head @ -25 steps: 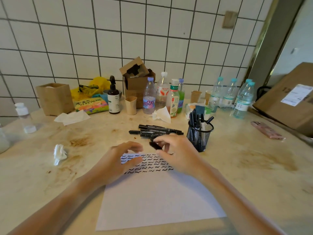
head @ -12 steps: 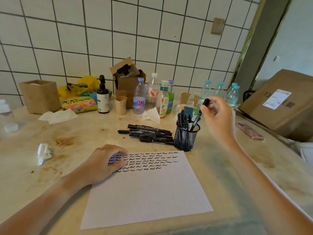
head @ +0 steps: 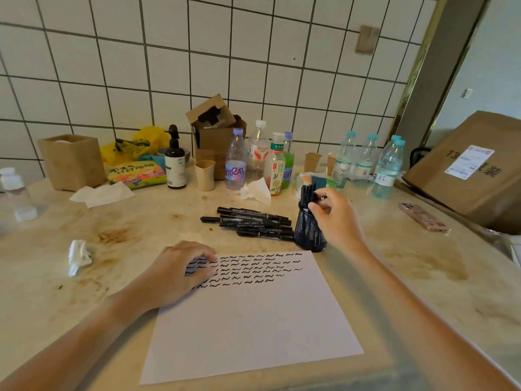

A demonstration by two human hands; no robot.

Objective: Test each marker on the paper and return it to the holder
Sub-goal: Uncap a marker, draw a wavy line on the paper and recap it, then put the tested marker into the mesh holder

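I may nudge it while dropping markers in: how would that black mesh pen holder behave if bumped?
The mesh holder looks light, being thin wire mesh, so it would probably slide on the smooth countertop. The markers stand tall above its rim, which likely makes it top-heavy and apt to tip. The right hand beside its rim could steady it.
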